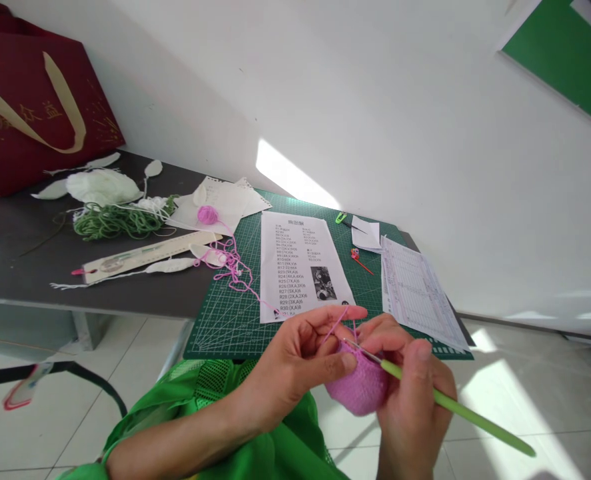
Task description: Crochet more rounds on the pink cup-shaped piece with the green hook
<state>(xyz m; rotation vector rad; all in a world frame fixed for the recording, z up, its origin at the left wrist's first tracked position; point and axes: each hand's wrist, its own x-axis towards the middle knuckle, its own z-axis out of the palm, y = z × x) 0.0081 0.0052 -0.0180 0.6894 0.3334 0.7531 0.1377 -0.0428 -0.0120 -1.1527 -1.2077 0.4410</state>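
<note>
My left hand (308, 350) pinches the upper edge of a round pink crochet piece (358, 387), and a strand of pink yarn (336, 322) runs over its raised index finger. In my right hand (415, 383) is a crochet hook with a green handle (480, 427). The hook's metal tip lies at the top edge of the crochet piece, where the strand comes down. Fingers of my right hand also touch the piece's right side. Loose pink yarn (232, 263) trails across the mat's left side from a small pink ball (207, 214).
A printed pattern sheet (290, 267) lies on the green cutting mat (225, 320). Scissors (342, 219), a small red tool (362, 261) and other papers (420, 293) are on the right. Left are a ruler (145, 257), green yarn (110, 221), white yarn (102, 187) and a red bag (35, 93).
</note>
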